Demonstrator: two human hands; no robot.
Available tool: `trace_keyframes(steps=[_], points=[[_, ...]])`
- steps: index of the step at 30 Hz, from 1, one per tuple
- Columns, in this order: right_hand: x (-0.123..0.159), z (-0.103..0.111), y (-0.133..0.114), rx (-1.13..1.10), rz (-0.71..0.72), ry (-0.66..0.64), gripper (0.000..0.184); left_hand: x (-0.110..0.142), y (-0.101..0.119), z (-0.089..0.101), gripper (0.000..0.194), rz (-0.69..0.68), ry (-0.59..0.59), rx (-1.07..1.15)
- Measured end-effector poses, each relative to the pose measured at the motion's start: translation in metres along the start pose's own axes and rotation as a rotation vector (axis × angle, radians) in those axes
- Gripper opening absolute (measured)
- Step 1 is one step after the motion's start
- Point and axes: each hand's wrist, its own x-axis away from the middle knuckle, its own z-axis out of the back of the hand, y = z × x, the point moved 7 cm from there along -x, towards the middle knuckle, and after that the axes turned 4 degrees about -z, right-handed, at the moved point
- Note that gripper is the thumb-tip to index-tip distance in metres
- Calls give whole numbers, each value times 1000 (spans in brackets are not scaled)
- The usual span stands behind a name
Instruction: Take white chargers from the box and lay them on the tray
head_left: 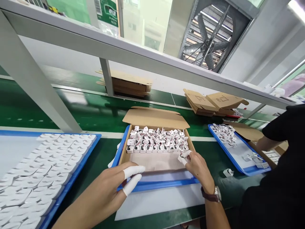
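Note:
An open cardboard box [124, 149] sits on a blue tray [157, 185] in front of me, its far half packed with rows of small white parts with red wires [157, 140]. My right hand [197, 167], with white finger cots and a wristwatch, pinches a small white part [182, 156] at the near right end of the rows. My left hand [114, 186], also in finger cots, rests at the box's near left corner, fingers apart, holding nothing.
A blue tray of white parts [43, 171] lies at left. Another blue tray [238, 152] lies at right, beside a person in black [281, 178]. Flat cardboard boxes [212, 101] lie on the green conveyor belt [90, 108]. A loose white part [228, 172] lies on the table. A metal post [30, 79] slants at left.

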Motion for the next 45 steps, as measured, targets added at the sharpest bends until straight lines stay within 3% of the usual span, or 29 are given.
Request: trace_keyframes(steps=[2,3,6,9,15,22,31,35,39,41,45], points=[[6,12,-21,-119,114,46,12,-2,-20,-32,23,76,-207,50],[8,18,-35,-207,192,88,9,-2,-30,-45,28,146,-242,111],[14,35,-76,-475,431,226,5,-5,-46,-79,46,277,-238,457],[14,36,-100,-593,528,263,15,-15,-46,-97,52,308,-192,709],[1,18,-100,-793,436,70,43,-24,-46,-87,41,321,-126,741],[-5,17,-110,-886,634,97,36,-21,-56,-95,32,288,-127,711],[-10,3,-104,-967,533,235,23,-16,-75,-97,29,296,-55,614],[-6,-2,-106,-933,590,203,31,-16,-74,-90,24,254,9,556],[3,-8,-110,-742,757,163,51,-17,-74,-87,20,245,36,556],[6,-12,-110,-654,807,119,49,-16,-75,-87,19,256,42,566],[4,-19,-104,-667,751,-28,39,-16,-76,-88,14,276,52,587]])
